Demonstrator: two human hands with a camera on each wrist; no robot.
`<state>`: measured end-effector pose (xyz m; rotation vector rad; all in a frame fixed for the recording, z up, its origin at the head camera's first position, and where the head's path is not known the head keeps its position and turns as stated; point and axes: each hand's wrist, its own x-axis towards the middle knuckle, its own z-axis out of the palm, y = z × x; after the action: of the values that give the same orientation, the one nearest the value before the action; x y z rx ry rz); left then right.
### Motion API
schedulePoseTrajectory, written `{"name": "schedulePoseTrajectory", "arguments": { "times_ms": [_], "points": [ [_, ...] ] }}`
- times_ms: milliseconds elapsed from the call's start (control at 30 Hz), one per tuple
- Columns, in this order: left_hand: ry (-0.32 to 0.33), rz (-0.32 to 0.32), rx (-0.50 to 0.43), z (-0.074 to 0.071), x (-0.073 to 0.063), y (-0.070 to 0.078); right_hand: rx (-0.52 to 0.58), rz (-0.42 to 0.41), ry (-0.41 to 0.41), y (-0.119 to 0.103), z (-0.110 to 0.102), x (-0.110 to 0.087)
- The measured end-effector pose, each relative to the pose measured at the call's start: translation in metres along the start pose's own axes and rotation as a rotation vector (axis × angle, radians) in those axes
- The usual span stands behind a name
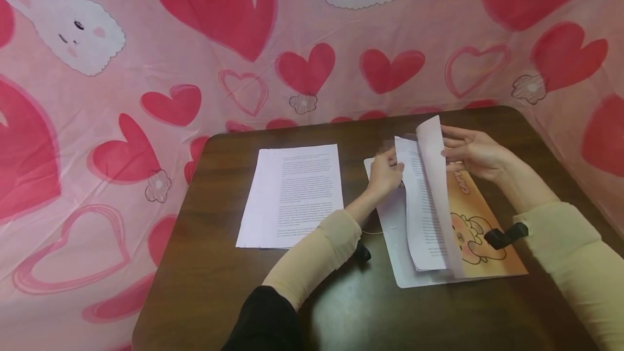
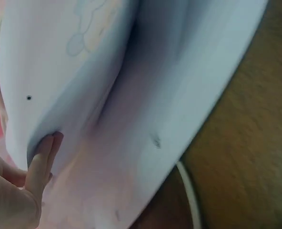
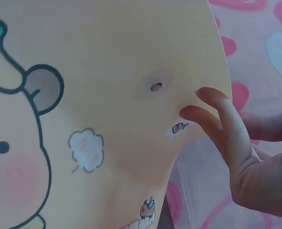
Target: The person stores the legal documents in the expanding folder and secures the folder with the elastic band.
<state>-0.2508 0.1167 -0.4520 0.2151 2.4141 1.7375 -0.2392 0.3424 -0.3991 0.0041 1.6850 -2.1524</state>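
Folder, one, its papers pinched in left hand, cover pinched in right hand

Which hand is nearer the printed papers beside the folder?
Left: the left hand is right of the printed papers; the right hand is farther right, at the folder's cover.

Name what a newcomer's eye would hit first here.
The pink cloth behind the table strikes first, with big red hearts and a white rabbit at upper left. Next comes the orange cartoon cover on the table's right side, near the right hand.
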Motion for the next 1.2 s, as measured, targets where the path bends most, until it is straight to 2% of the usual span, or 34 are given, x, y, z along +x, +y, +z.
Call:
{"name": "schedulePoseTrajectory", "arguments": {
  "times_ms": [100,333,433,633,833,967,1067,1200],
  "points": [
    [-0.034,-0.015,-0.04,-0.003,-0.007,-0.002,0.034,-0.014,0.02,-0.002,-0.003,-0.001],
    [-0.225,-0.055,-0.148,-0.013,-0.024,-0.007,0.062,0.006,0.071,-0.01,-0.01,-0.002],
    [-0.257,-0.089,-0.174,-0.015,-0.028,-0.009,0.07,0.017,0.072,-0.011,-0.009,-0.002],
    [-0.256,-0.116,-0.192,-0.012,-0.031,-0.011,0.075,0.018,0.072,-0.011,-0.006,-0.001],
    [-0.22,-0.114,-0.211,0.0,-0.033,-0.012,0.074,0.035,0.09,-0.01,-0.003,0.0],
    [-0.204,-0.12,-0.226,0.009,-0.035,-0.011,0.058,0.048,0.131,-0.008,-0.002,-0.002],
    [-0.19,-0.121,-0.214,0.012,-0.036,-0.009,0.093,0.052,0.15,-0.008,-0.002,-0.004],
    [-0.184,-0.122,-0.221,0.011,-0.034,-0.008,0.205,0.047,0.144,-0.007,-0.002,-0.004]
  ]
}}
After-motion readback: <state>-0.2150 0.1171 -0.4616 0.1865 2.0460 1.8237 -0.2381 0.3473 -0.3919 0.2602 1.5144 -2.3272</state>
